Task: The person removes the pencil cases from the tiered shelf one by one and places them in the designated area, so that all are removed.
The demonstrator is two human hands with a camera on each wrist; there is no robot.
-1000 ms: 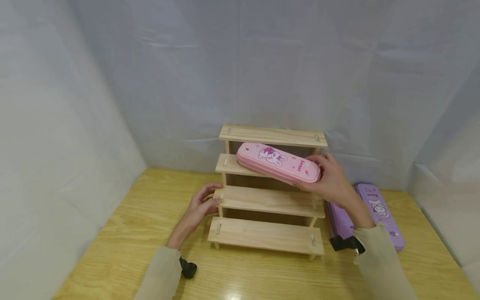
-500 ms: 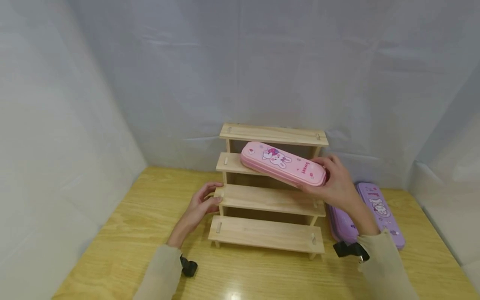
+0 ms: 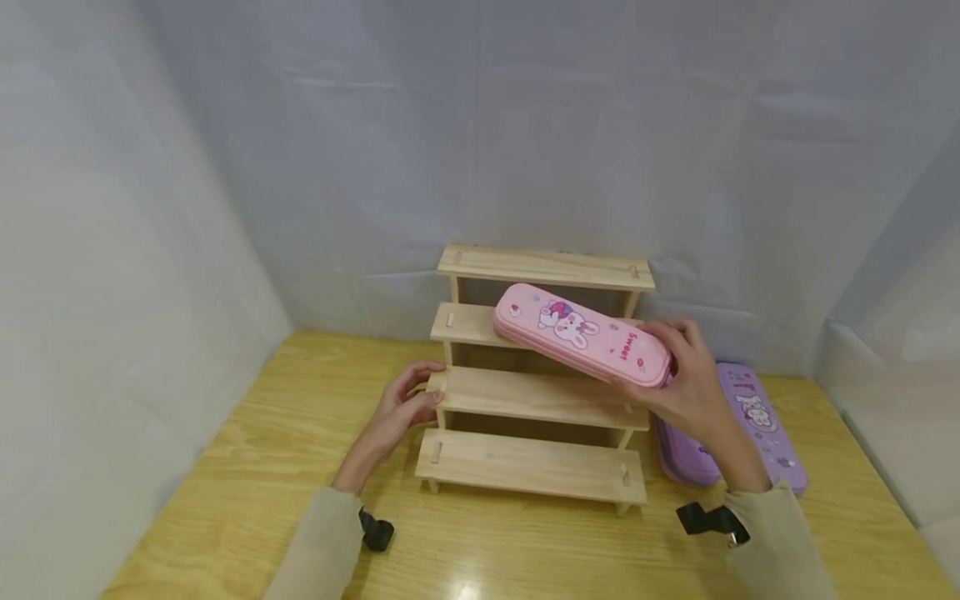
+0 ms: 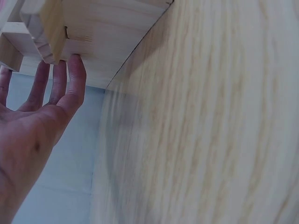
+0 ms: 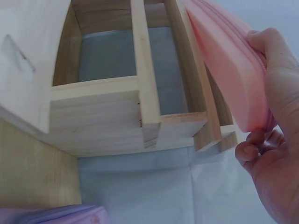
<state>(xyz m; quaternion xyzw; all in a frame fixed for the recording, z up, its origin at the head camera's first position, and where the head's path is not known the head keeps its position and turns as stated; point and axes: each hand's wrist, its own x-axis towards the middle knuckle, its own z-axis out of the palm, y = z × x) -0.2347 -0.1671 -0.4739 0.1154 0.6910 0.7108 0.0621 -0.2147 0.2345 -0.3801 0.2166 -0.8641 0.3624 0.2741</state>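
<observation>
A four-tier wooden display stand (image 3: 532, 463) rests on the table. My left hand (image 3: 396, 417) holds the left end of its second tier from the bottom. In the left wrist view, that hand's fingertips (image 4: 74, 60) touch the stand's side. My right hand (image 3: 686, 387) grips the right end of a pink pencil case (image 3: 577, 333) with a rabbit print and the word "Sweet". The case slants down to the right, overlapping the upper tiers. From the right wrist, the pink case (image 5: 229, 74) shows beside the tier edges, the thumb on one face and fingers curled at its lower end.
On the table (image 3: 247, 467) right of the stand lie two purple pencil cases (image 3: 765, 425), partly hidden by the right arm. Pale cloth (image 3: 480, 125) hangs behind and at both sides. Black straps hang from both wrists.
My right hand and the pink pencil case have moved right and slightly down, towards the right end of the stand. My left hand stays at the stand's left side.
</observation>
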